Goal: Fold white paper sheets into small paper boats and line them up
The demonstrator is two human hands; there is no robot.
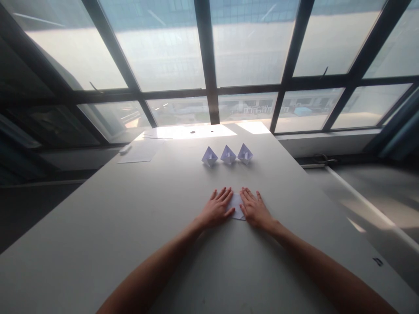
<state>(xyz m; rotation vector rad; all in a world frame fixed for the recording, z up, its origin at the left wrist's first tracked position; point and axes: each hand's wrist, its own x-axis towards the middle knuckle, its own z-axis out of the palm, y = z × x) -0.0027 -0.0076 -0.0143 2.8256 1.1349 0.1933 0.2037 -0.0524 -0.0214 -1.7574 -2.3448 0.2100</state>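
- The left hand (pixel 216 208) lay flat, palm down, fingers extended, over the left side of a small, folded white paper piece (pixel 236 203).
- The right hand (pixel 255 210) lay likewise flat over its right side.
- The paper rested on the smooth white table (pixel 131 209).
- Three folded white paper boats (pixel 228 155) stood in a row beyond the hands.
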